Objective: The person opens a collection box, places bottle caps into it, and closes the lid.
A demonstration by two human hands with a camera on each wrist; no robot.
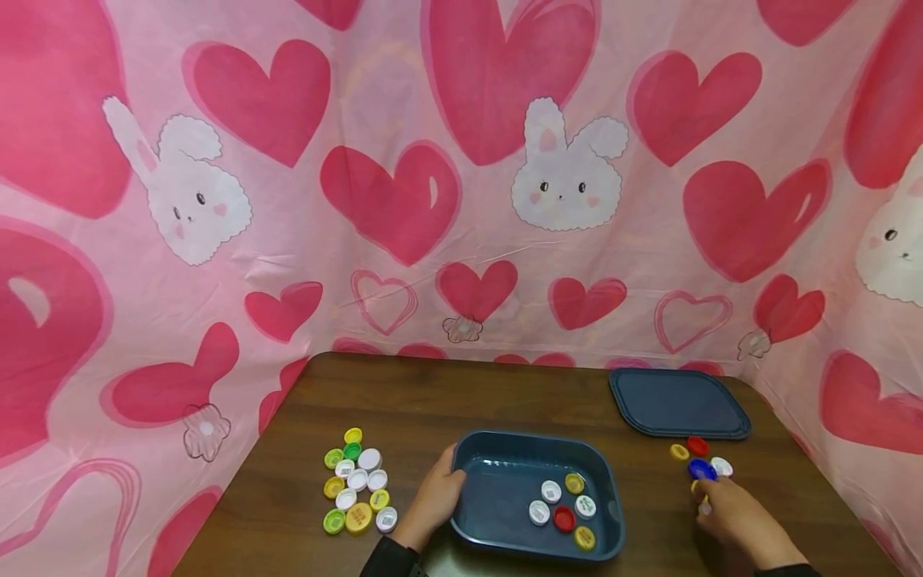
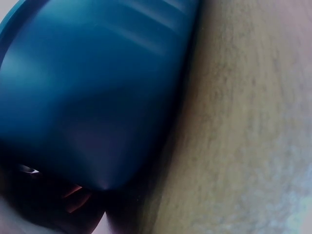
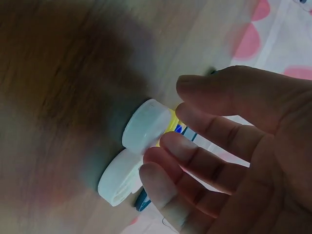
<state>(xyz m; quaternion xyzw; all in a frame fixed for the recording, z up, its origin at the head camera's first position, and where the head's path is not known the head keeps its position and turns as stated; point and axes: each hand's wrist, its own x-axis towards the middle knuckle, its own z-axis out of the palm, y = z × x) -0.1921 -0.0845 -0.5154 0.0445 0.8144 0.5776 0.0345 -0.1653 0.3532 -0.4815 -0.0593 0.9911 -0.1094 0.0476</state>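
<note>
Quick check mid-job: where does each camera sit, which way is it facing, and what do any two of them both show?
Head: worn on the head, looks forward and down at the table; both hands show, left hand on the tub.
Left wrist: close against the tub's outer wall; a bit of skin at bottom.
Right wrist: looks along the right hand at white caps.
Shared: head and left wrist both show the tub.

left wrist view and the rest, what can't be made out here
- Left wrist view: only the blurred wall of the dark blue plastic tub and wooden table; the left hand is not visible there.
- Head view: print on the white bottle caps in the tub is too small to read.
- Right wrist view: the right hand's fingers cover part of the bottle caps; whether they grip is unclear.
</note>
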